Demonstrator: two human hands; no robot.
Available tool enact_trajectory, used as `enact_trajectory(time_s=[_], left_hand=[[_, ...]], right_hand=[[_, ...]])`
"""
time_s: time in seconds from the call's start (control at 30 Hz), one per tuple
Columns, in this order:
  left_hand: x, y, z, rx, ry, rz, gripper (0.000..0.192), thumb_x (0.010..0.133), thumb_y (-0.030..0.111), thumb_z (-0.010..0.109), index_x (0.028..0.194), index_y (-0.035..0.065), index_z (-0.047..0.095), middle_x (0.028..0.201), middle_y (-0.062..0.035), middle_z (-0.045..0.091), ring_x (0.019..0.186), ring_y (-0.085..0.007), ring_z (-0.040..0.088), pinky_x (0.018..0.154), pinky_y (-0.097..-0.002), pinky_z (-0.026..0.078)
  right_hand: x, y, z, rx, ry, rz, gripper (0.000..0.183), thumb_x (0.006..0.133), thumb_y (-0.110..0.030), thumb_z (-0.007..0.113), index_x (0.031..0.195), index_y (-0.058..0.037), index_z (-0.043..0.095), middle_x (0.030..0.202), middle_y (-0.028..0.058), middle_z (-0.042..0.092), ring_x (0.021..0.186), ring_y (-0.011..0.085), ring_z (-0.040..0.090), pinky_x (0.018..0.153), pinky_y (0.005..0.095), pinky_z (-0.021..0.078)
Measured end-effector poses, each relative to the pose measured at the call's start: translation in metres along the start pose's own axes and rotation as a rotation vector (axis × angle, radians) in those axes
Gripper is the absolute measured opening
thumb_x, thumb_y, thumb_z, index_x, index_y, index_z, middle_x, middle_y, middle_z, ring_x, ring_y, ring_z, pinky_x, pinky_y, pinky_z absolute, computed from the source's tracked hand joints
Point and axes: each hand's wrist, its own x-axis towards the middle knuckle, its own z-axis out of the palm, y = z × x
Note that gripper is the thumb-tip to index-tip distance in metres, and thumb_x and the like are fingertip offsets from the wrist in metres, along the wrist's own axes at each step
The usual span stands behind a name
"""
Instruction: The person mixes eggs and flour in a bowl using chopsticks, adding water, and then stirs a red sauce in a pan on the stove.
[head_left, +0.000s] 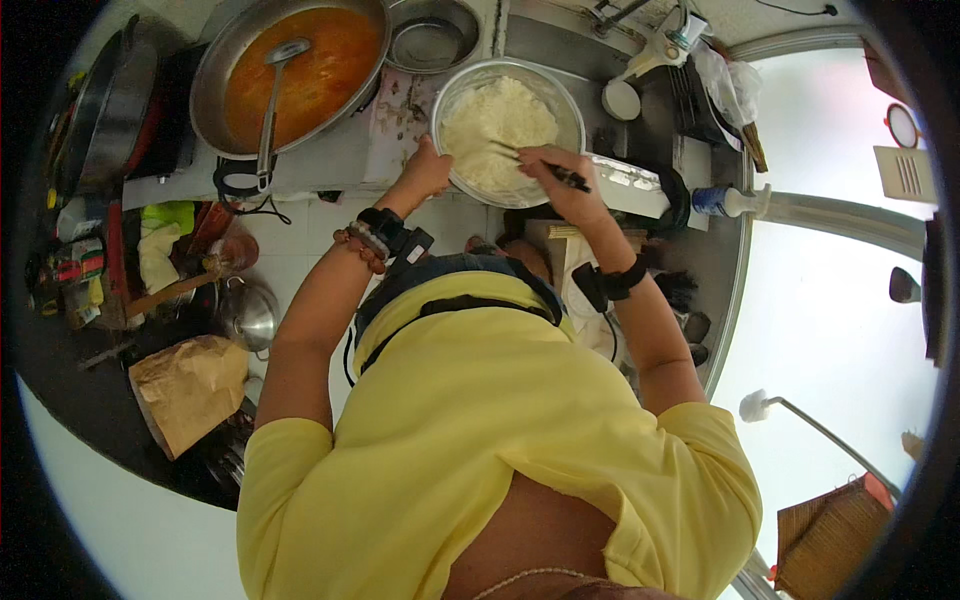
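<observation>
A round metal bowl (577, 120) of pale, crumbly dough or flour mix (510, 112) stands at the counter's edge. My left hand (430, 171) grips the bowl's near-left rim. In my right hand (566, 180) is a dark-handled utensil (568, 177), probably a fork; its metal end rests in the pale mix. Left of the bowl is a wide metal pan (201, 105) of orange-red liquid, with a metal ladle or skimmer (274, 97) lying across its rim.
An emptied-looking metal basin (427, 41) stands behind, between pan and bowl. A sink (551, 34) with a faucet is at the back right, near a white-handled scoop (621, 100). A pump bottle (727, 202) sits right. Steel lid (253, 313) and paper bag (191, 390) lie lower left.
</observation>
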Motion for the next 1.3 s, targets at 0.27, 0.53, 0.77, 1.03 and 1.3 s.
enact_trajectory(time_s=[0.27,0.53,0.77,1.03,1.3], left_hand=[[0.008,-0.004,-0.002,0.116,-0.025,0.036,0.067,0.088,0.016,0.049,0.138,-0.0068,0.012,0.07,-0.0158,0.057,0.05,-0.0221,0.054,0.04,-0.0354,0.042],[0.001,0.0,-0.023,0.328,0.061,0.08,0.071,0.088,0.021,0.051,0.141,-0.0084,0.014,0.12,-0.0308,0.05,0.1,-0.0377,0.057,0.086,-0.0401,0.046],[0.003,-0.003,-0.006,0.323,-0.006,0.048,0.069,0.089,0.021,0.05,0.138,-0.0101,0.014,0.101,-0.0275,0.059,0.083,-0.0366,0.062,0.071,-0.0411,0.05],[0.003,-0.01,-0.003,0.28,0.085,0.167,0.053,0.089,0.018,0.05,0.126,-0.0118,0.026,0.09,-0.0252,0.061,0.065,-0.0325,0.061,0.06,-0.0431,0.048],[0.022,-0.024,-0.003,0.3,0.004,0.136,0.07,0.091,0.016,0.045,0.141,-0.0117,0.003,0.065,-0.0146,0.057,0.048,-0.0203,0.05,0.04,-0.0359,0.036]], right_hand=[[0.039,0.049,-0.022,-0.053,-0.112,0.065,0.015,0.085,-0.002,0.063,0.099,0.0008,0.068,0.095,0.0107,0.069,0.081,0.0151,0.066,0.074,0.0272,0.0534],[0.063,0.081,-0.075,-0.276,-0.241,0.01,0.018,0.086,-0.01,0.064,0.101,-0.0032,0.069,0.083,0.0084,0.068,0.071,0.0093,0.059,0.063,0.0266,0.0473],[-0.018,0.021,0.001,-0.023,0.008,0.096,0.013,0.083,0.0,0.063,0.095,0.0003,0.069,0.088,0.0109,0.069,0.076,0.013,0.063,0.068,0.0268,0.0502],[-0.005,0.05,-0.003,-0.07,0.039,0.043,0.014,0.08,0.004,0.063,0.093,0.0009,0.069,0.088,0.0114,0.07,0.08,0.0152,0.065,0.071,0.0268,0.0515],[0.015,0.052,0.005,-0.323,0.183,-0.074,0.012,0.083,0.002,0.062,0.094,0.0032,0.067,0.083,0.0105,0.068,0.07,0.0107,0.06,0.062,0.0247,0.048]])
